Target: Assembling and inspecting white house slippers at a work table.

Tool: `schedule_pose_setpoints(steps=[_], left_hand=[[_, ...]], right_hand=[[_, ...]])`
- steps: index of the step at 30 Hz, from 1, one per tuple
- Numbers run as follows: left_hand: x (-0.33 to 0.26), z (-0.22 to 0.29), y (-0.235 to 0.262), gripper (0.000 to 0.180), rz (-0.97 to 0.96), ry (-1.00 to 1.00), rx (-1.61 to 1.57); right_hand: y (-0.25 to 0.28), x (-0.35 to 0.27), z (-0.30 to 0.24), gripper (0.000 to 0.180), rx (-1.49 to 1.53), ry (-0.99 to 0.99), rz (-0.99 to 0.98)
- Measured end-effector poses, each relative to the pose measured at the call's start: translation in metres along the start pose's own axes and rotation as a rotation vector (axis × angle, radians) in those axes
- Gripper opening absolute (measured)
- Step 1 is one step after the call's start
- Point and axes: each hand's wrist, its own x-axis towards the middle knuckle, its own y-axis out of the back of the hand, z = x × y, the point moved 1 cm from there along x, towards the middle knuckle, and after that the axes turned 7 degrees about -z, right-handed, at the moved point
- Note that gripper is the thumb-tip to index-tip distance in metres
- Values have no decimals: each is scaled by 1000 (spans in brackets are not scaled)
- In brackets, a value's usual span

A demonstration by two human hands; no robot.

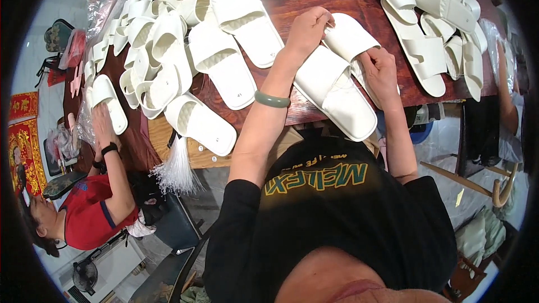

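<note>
White foam-like material makes up the slipper (349,35) being handled, which lies over the desk (283,17) between the two hands, its toe pointed away from the person. Its left side, near the strap's front, is met by the left hand (307,33), whose fingers are drawn together in what looks like a pinch on the rim. The right hand (382,76) is curled, with its fingertips tucked at the strap's rear opening; whether anything is pinched there cannot be told.

Fine strands (340,83) are seen by the neighbouring slipper (355,116). They could be snagged or knotted if that slipper were dragged while they lie loose across it. Its heel is carried past the desk's edge, so it could be tipped to the floor by a forearm nudge. The strap could be creased or strained if pulled hard from both openings. At the left, the heaped slippers (168,39) are stacked unevenly and could be made to slide by a bump from the left elbow.
</note>
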Motion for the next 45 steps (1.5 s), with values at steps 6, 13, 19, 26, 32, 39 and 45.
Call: schedule_pose_setpoints(steps=[6, 13, 19, 26, 32, 39, 45], left_hand=[[-4, 10, -4, 20, 64, -38, 103], [-7, 14, -7, 18, 86, -260, 206], [-12, 11, 20, 14, 324, -154, -147], [-7, 16, 14, 15, 286, -166, -256], [-8, 2, 22, 15, 321, -193, -337], [-14, 12, 8, 15, 247, -67, -258], [-14, 11, 6, 15, 228, -88, -199]], right_hand=[[0, 1, -1, 17, -35, -1, 21], [1, 0, 7, 12, -89, -1, -3], [50, 12, -24, 16, -176, 60, 68], [-27, 85, -21, 23, 326, 32, -341], [-44, 86, -21, 21, 545, -119, -257], [-45, 88, -12, 21, 454, -67, -161], [-33, 86, -22, 21, 344, -66, -104]])
